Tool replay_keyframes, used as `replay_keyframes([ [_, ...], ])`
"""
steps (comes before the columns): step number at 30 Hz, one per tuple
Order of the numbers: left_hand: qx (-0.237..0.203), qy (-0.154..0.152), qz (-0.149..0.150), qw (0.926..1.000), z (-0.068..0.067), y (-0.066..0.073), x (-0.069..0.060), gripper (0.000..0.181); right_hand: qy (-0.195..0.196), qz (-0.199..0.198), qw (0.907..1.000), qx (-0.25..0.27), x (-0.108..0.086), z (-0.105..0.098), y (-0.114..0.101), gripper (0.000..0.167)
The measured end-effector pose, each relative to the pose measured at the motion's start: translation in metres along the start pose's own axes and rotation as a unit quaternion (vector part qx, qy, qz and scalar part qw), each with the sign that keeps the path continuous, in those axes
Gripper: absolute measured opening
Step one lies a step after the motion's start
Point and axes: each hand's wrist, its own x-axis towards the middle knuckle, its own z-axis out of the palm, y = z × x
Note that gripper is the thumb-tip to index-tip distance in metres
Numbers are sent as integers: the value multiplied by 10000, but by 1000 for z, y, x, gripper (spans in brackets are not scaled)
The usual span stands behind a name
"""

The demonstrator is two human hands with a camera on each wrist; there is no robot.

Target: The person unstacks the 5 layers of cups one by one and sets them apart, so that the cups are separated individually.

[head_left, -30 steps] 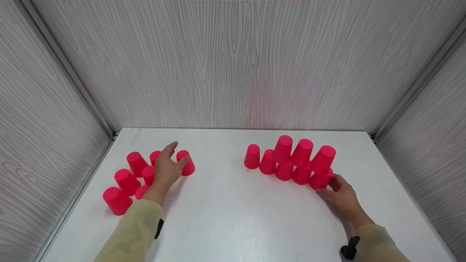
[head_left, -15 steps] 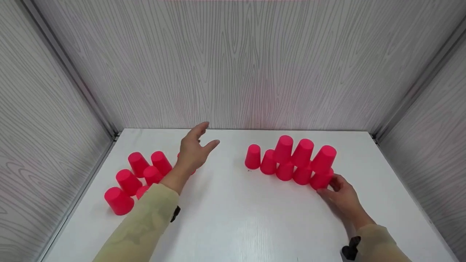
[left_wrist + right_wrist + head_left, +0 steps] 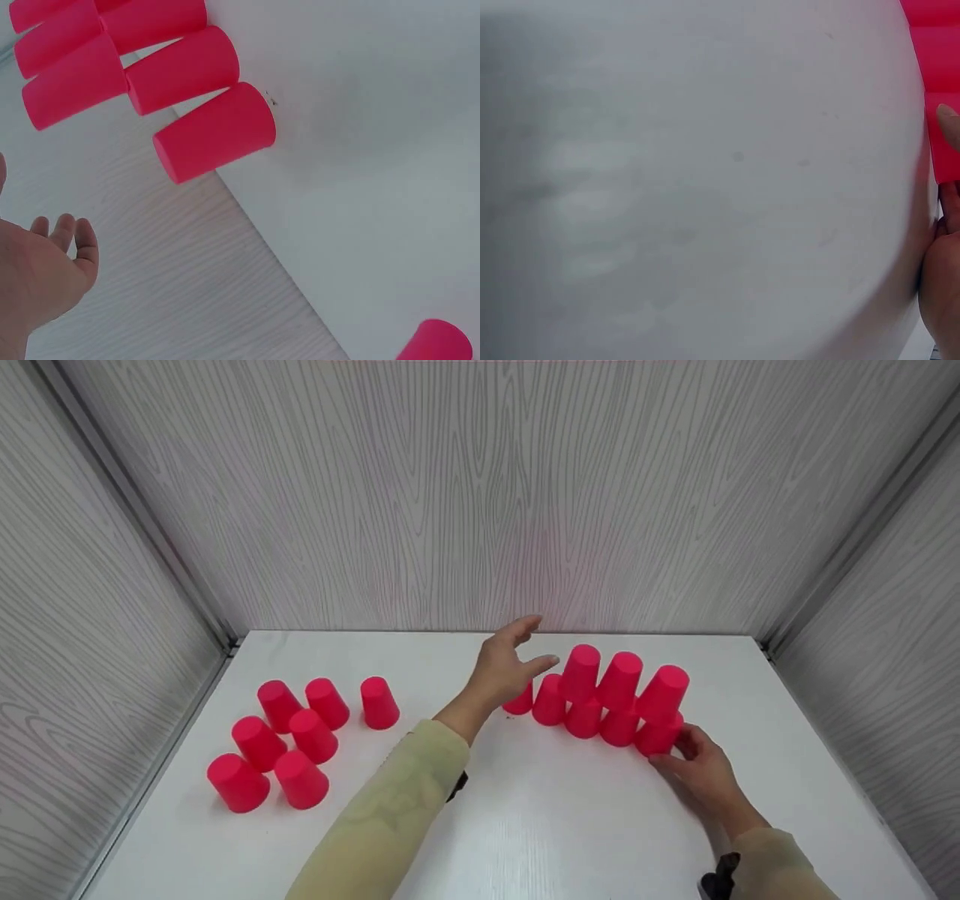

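Five upside-down pink cups form a bottom row on the right, with three more on top, the rightmost upper one (image 3: 664,694) leaning slightly. My right hand (image 3: 709,772) holds the rightmost bottom cup (image 3: 657,736) between thumb and fingers; the right wrist view shows the thumb on that cup (image 3: 943,150). My left hand (image 3: 499,667), empty with fingers spread, hovers by the row's left end and partly hides the leftmost cup (image 3: 519,701). In the left wrist view the left hand (image 3: 45,277) is beside the end cup (image 3: 215,133), apart from it.
Several single upside-down cups stand on the left of the white table (image 3: 525,825), the nearest to the middle being one cup (image 3: 379,703). A grey wood-grain panel (image 3: 480,495) rises behind, with side panels left and right.
My left hand has moved right, from over the left cups to the left end of the right row, and remains empty. The right hand has stayed at its cup.
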Motion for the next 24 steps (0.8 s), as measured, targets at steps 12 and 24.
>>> replay_keyframes([
  [12, -153, -326, -215, 9991, 49, 10, 11, 70, 38, 130, 9999, 60, 0, 0, 0, 96],
  [24, -182, -446, -531, 9974, 69, 4, 12, 73, 45, 72, 9999, 135, 0, 3, 0, 91],
])
